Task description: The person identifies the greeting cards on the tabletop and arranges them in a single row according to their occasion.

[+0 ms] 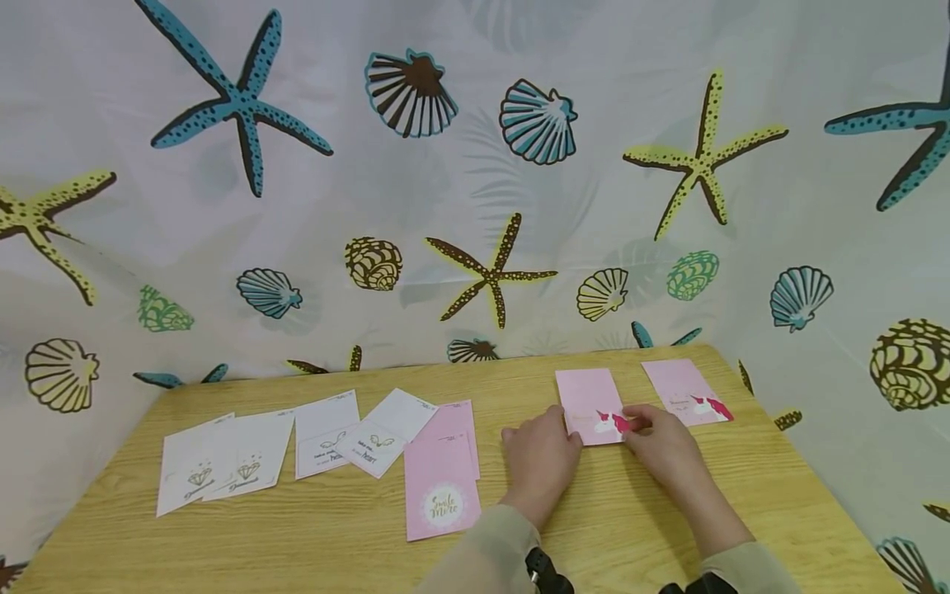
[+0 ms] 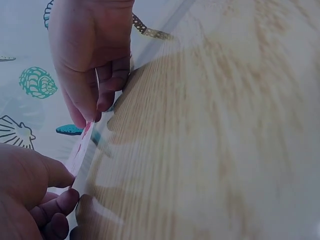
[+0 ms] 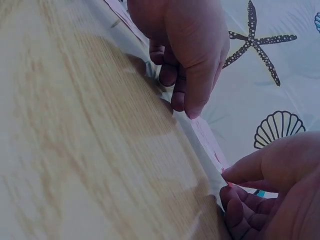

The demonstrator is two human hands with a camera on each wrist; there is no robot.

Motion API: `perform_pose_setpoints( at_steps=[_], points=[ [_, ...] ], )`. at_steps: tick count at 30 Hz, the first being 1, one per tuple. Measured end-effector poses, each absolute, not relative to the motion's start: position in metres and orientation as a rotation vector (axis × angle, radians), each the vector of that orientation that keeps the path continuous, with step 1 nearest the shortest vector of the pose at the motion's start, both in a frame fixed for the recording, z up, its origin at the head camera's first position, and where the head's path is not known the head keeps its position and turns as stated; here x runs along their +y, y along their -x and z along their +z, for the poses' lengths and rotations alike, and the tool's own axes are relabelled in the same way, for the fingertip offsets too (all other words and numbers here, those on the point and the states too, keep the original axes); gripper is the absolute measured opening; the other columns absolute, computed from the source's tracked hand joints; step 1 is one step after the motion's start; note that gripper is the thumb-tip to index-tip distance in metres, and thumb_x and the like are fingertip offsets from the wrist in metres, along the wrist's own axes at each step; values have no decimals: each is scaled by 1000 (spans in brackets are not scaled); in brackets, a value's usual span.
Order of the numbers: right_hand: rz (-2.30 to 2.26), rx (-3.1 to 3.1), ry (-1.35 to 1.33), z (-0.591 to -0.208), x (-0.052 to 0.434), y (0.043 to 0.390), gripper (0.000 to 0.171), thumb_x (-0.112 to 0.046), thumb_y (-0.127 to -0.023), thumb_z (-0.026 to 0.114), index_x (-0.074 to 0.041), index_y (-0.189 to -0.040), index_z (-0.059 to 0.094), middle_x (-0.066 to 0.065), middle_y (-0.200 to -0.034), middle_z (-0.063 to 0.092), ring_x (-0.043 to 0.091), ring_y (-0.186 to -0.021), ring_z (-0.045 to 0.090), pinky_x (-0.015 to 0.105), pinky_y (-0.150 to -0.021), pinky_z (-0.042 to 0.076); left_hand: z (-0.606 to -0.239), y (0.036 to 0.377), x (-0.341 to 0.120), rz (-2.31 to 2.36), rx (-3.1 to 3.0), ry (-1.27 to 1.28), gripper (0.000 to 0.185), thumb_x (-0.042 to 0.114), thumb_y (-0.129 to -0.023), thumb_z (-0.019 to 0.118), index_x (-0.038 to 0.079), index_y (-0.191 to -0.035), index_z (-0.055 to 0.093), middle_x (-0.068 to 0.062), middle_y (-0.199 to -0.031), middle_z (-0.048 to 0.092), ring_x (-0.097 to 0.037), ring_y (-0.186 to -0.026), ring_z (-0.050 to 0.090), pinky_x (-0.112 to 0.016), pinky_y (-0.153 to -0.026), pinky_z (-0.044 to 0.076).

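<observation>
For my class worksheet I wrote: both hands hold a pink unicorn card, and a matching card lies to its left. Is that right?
Not quite: the head view shows the matching card to the right of the pink unicorn card, which the left hand and right hand do both hold.

White fabric curtain (image 1: pixel 416 194) printed with sea life, behind a pale wood-grain table (image 1: pixel 319 536).
The curtain also hangs along both sides of the table. A large blue starfish print with dark spots (image 1: pixel 243 101) sits at the upper left, a yellow spotted starfish print (image 1: pixel 701 163) at the upper right, and a brown starfish print with pale dots (image 1: pixel 491 275) lower between them. Near the top are a blue-and-white ribbed scallop print (image 1: pixel 538 124) and faint grey leaf shapes (image 1: pixel 496 169).
</observation>
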State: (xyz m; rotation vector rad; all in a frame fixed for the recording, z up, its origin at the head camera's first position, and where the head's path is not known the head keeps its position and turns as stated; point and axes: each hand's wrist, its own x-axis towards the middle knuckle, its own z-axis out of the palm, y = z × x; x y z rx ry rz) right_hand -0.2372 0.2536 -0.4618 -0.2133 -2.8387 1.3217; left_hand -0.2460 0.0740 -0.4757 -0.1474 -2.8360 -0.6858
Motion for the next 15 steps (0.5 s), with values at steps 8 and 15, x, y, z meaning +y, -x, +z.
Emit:
perform_pose_setpoints(
  at_steps=[8,15],
  points=[
    [1205,-2905,103,-464,253,238,41,-9,-104,71,3,-142,69,19,-126,72,34,-112,62,57,-106,51,-475,245,76,-639,-2833,145,16,25,-98,82,11,-97,75,-5,-86,77,-29,-81,74,-49,-80,43],
    [1099,-2924,-17,-466,253,238,36,-6,-102,72,6,-136,73,24,-134,70,38,-119,63,60,-109,50,-475,246,76,-567,-2842,154,18,27,-99,82,12,-95,74,-4,-81,73,-27,-75,69,-45,-78,40]
  ],
)
